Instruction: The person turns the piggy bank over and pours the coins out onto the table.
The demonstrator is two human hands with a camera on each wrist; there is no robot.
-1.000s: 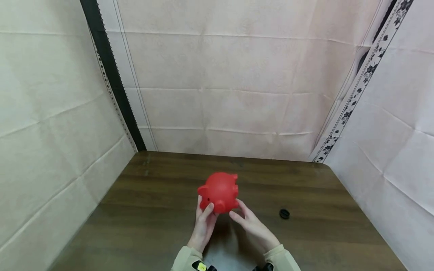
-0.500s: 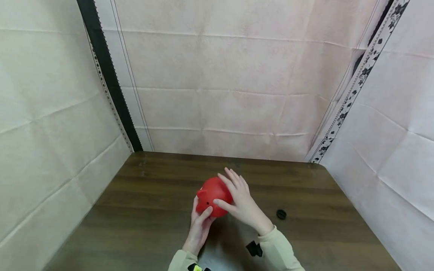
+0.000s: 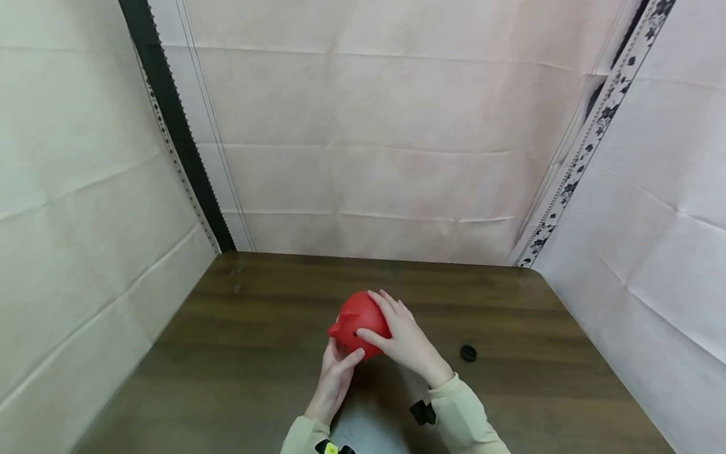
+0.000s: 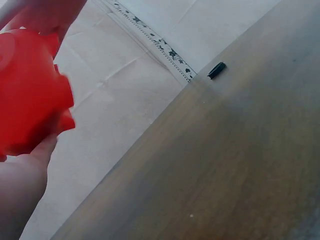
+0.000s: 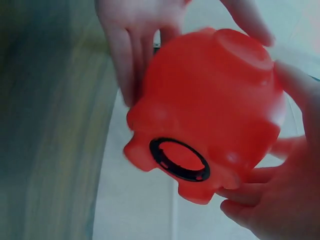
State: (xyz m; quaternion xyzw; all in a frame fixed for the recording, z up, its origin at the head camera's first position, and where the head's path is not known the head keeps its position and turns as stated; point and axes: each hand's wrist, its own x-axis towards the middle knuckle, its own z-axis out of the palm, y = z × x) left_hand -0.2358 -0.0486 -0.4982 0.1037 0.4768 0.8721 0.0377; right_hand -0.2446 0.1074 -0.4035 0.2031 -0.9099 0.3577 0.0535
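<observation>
Between both hands, above the table, is a red piggy bank (image 3: 357, 315), its snout turned toward the left in the head view. My left hand (image 3: 333, 383) holds it from below, thumb on the near side. The right hand (image 3: 408, 343) grips its right side, with the thumb across the front and fingers over the top. On its underside, the right wrist view shows stubby feet and a round hole edged by a black ring (image 5: 180, 159). A round black plug (image 3: 468, 353) lies on the table, right of the hands.
The brown wood-grain table (image 3: 255, 340) is enclosed by pale creased cloth at the back (image 3: 363, 139) and on both sides. A black strip (image 3: 178, 126) runs up the left corner, and a flower-patterned border (image 3: 592, 135) up the right.
The right hand has come up from the lower right side to wrap over the piggy bank's side and top. The piggy bank has turned from facing the front toward the left.
</observation>
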